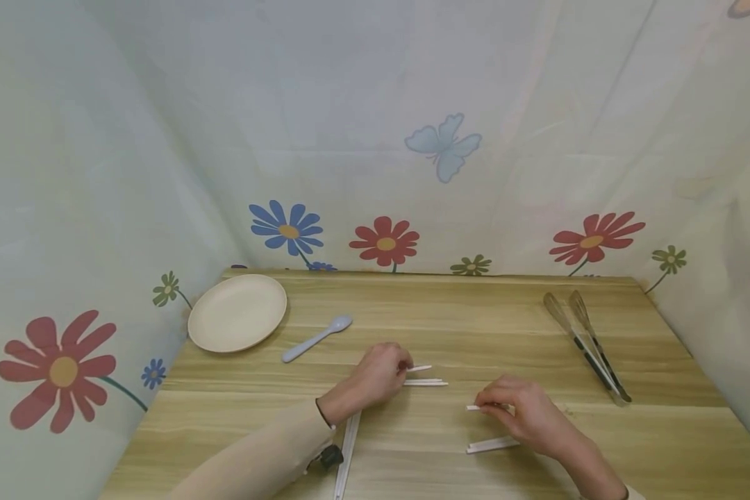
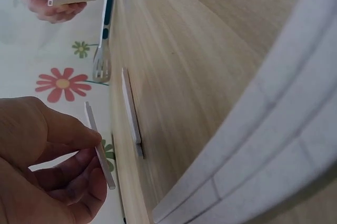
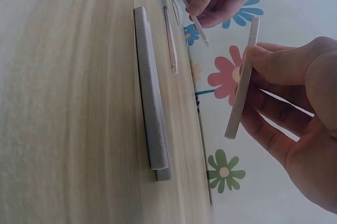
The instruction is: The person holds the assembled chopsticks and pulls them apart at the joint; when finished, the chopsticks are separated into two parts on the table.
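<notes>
While my left hand (image 1: 378, 375) pinches a slim white stick (image 2: 101, 153) between thumb and fingers, my right hand (image 1: 534, 417) nips a matching pale stick (image 3: 244, 79), so both grips are clamped, each on its own piece, both pieces up above the wooden table (image 1: 444, 312). Just below my left hand, a pair of white sticks (image 1: 426, 382) lies on the wood, close together. Below my right hand, a second pair (image 1: 490, 444), partly hidden by it in the head view. Beside my cream left sleeve (image 1: 269, 451), longer white strips (image 1: 348, 444) run toward the near edge. Moving outward now: a pale spoon (image 1: 315, 339) lies beyond my left hand, a round cream plate (image 1: 237, 312) sits at the far left, and over on the right, metal tongs (image 1: 590, 359), arms spread. Behind it all hangs a pale curtain (image 1: 350, 125), red and blue flowers along its bottom, a blue butterfly (image 1: 446, 146) above.
</notes>
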Motion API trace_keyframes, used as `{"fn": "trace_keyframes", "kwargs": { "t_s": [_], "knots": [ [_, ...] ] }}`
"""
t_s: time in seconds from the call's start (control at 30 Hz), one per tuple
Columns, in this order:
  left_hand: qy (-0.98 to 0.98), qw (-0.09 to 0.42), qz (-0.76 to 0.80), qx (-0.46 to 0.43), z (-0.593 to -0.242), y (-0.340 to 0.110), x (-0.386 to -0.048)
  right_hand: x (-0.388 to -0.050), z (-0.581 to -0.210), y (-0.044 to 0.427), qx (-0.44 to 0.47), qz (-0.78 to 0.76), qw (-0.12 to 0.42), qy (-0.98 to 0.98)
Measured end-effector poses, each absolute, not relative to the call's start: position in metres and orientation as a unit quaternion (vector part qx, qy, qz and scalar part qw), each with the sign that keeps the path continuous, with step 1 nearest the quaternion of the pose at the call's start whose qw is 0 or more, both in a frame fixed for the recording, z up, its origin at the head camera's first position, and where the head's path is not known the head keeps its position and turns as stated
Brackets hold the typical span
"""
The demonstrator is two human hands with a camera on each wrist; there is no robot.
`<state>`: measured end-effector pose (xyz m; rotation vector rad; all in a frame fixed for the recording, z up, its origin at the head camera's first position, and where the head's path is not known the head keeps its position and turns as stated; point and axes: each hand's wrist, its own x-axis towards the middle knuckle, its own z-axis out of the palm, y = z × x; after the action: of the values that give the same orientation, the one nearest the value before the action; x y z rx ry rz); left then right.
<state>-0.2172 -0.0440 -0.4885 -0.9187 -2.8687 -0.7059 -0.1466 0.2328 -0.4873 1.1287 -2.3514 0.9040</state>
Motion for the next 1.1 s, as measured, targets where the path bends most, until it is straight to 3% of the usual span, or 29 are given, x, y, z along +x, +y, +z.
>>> {"fn": "trace_keyframes", "kwargs": {
  "t_s": [1.1],
  "knots": [
    [-0.925, 0.007, -0.21, -0.316, -0.495, -0.033, -0.225, -0.14, -0.49, 0.239, 0.396, 0.313, 0.15, -0.85]
  ]
}}
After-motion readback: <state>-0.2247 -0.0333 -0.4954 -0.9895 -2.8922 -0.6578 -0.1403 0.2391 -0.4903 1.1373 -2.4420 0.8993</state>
